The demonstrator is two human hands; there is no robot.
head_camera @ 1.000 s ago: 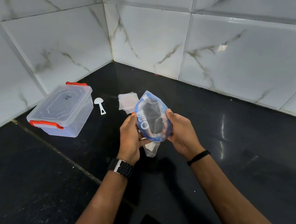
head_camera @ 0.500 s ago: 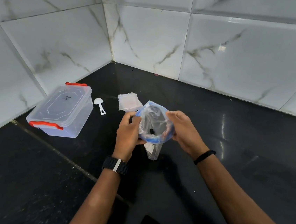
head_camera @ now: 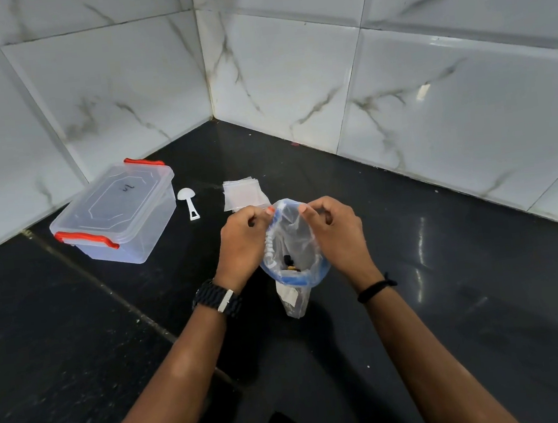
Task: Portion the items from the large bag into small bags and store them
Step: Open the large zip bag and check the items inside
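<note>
The large bag (head_camera: 291, 244) hangs upright between the hands, mouth open toward the camera, long axis running down to the dark surface (head_camera: 452, 296). A few dark and yellowish items lie at its bottom. The left hand (head_camera: 244, 242) and right hand (head_camera: 336, 231) each pinch its rim. Just beyond the hands lie small bags (head_camera: 243, 194); farther left of them, a white scoop (head_camera: 189, 203) and a lidded clear box (head_camera: 116, 214).
</note>
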